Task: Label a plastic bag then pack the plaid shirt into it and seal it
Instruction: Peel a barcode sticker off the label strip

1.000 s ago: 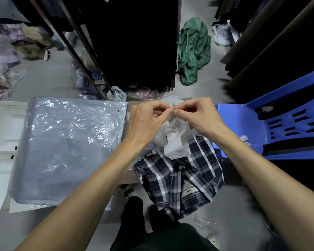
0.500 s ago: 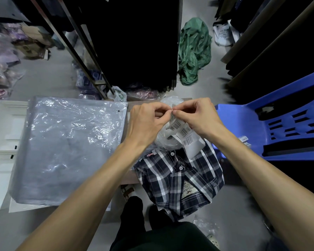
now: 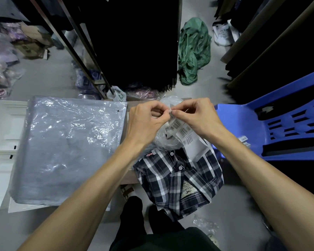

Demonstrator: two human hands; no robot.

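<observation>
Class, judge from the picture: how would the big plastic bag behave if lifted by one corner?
The plastic bag would probably droop: its film is thin and wrinkled. Its glossy surface suggests a slippery grip. It lies flat, so it is likely light.

— What's hidden under the hands?
— The top of the label strip (image 3: 184, 132); the fingertips (image 3: 168, 111) cover where they pinch it. The strip and crumpled clear bag (image 3: 168, 142) hide the plaid shirt (image 3: 178, 180) collar.

— Can you read the barcodes?
— Too small.

— Anything cut off?
— The blue chair (image 3: 272, 122) runs past the right edge, the white tray (image 3: 2, 134) past the left. The rack (image 3: 134, 42) interior is too dark to tell.
</observation>
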